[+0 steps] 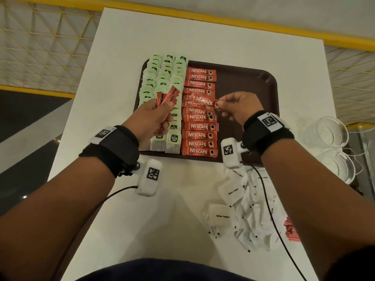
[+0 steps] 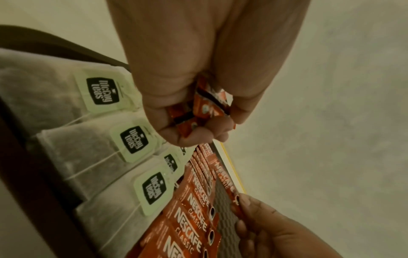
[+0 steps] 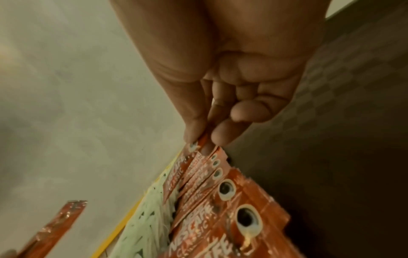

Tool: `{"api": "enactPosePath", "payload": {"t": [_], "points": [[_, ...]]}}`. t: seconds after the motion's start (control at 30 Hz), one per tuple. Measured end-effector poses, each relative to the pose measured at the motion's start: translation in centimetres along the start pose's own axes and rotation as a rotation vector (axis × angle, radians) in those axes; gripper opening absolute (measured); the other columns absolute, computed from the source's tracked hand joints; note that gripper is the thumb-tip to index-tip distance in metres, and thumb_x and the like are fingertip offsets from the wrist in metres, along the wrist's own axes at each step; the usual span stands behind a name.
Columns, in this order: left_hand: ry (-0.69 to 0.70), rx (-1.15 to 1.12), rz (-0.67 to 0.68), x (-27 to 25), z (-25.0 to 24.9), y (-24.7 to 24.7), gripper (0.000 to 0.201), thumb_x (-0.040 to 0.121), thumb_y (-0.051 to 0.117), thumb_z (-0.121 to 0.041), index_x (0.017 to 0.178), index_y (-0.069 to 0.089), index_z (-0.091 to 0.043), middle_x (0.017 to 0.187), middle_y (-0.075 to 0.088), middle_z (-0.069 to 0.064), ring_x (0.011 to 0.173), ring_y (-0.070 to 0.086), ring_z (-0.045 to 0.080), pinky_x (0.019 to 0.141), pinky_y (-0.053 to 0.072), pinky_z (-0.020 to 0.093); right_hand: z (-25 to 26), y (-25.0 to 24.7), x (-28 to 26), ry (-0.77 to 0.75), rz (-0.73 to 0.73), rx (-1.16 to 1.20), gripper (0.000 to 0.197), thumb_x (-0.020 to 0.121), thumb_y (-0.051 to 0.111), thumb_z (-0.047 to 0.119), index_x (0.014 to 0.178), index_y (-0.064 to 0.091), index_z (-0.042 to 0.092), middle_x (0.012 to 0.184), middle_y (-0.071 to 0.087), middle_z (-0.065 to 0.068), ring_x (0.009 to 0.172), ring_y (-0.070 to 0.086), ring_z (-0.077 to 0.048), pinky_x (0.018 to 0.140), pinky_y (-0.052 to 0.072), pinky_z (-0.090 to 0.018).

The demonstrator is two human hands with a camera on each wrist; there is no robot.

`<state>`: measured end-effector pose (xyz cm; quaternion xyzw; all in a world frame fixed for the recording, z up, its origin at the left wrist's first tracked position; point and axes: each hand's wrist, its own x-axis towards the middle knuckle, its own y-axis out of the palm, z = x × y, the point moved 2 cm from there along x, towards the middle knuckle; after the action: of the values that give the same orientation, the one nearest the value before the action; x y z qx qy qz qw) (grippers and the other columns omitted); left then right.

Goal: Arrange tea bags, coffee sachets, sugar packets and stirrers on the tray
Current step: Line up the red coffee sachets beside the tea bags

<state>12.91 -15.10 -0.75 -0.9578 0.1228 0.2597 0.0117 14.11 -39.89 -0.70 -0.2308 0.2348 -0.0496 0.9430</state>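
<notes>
A dark brown tray holds rows of green-tagged tea bags on its left and a column of red coffee sachets beside them. My left hand grips a small bunch of red sachets above the tea bags; their lower ends show in its fist. My right hand pinches one end of a single red sachet just over the middle of the coffee column, thumb and forefinger on it. White sugar packets lie heaped on the table near me.
The tray's right half is bare. Clear glass bowls stand off the table's right side. A few red-striped packets lie at the right edge by the sugar. Wrist-camera cables trail over the white table.
</notes>
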Motion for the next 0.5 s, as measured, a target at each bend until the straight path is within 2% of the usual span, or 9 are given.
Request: {"api": "enactPosePath", "payload": {"t": [0.1,0.2,0.23,0.43,0.5], "points": [[-0.016,-0.035,-0.018,0.2,0.0,-0.3,0.019,0.1,0.053,-0.032,0.103,0.054,-0.013,0.074,0.057,0.001,0.056,0.046,0.012,0.054,0.045,0.025,0.0,0.7,1.1,-0.02,0.05,-0.13,0.002,0.09,0.068,0.021,0.089,0.069,0.02,0.089,0.071,0.003,0.069,0.058,-0.004,0.064,0.047,-0.02],[-0.019,-0.043,-0.022,0.4,0.2,-0.4,0.018,0.101,0.052,-0.032,0.104,0.054,-0.013,0.075,0.057,0.002,0.057,0.047,0.011,0.054,0.046,0.025,-0.1,1.1,1.8,-0.034,0.07,-0.178,0.003,0.089,0.069,0.023,0.087,0.07,0.022,0.093,0.07,0.003,0.083,0.061,-0.008,0.083,0.05,-0.029],[-0.02,-0.045,-0.021,0.4,0.2,-0.4,0.018,0.101,0.052,-0.032,0.103,0.054,-0.014,0.075,0.057,0.002,0.057,0.047,0.011,0.054,0.046,0.025,-0.2,1.2,2.0,-0.027,0.078,-0.194,0.003,0.089,0.069,0.024,0.087,0.07,0.022,0.095,0.07,0.003,0.089,0.062,-0.01,0.085,0.049,-0.03],[-0.059,-0.067,-0.009,0.6,0.1,-0.1,0.02,0.1,0.053,-0.033,0.102,0.053,-0.013,0.072,0.056,0.001,0.057,0.047,0.012,0.056,0.045,0.026,0.2,1.5,2.5,0.026,0.119,-0.257,0.013,0.086,0.073,0.025,0.095,0.072,0.016,0.108,0.068,0.0,0.104,0.06,-0.017,0.088,0.043,-0.031],[-0.108,-0.113,0.004,0.7,-0.1,0.2,0.024,0.099,0.053,-0.037,0.102,0.053,-0.013,0.071,0.056,0.001,0.056,0.047,0.012,0.055,0.043,0.026,0.3,1.4,2.6,0.043,0.121,-0.286,0.01,0.085,0.073,0.026,0.09,0.069,0.019,0.11,0.068,-0.001,0.104,0.061,-0.018,0.089,0.045,-0.032]]}}
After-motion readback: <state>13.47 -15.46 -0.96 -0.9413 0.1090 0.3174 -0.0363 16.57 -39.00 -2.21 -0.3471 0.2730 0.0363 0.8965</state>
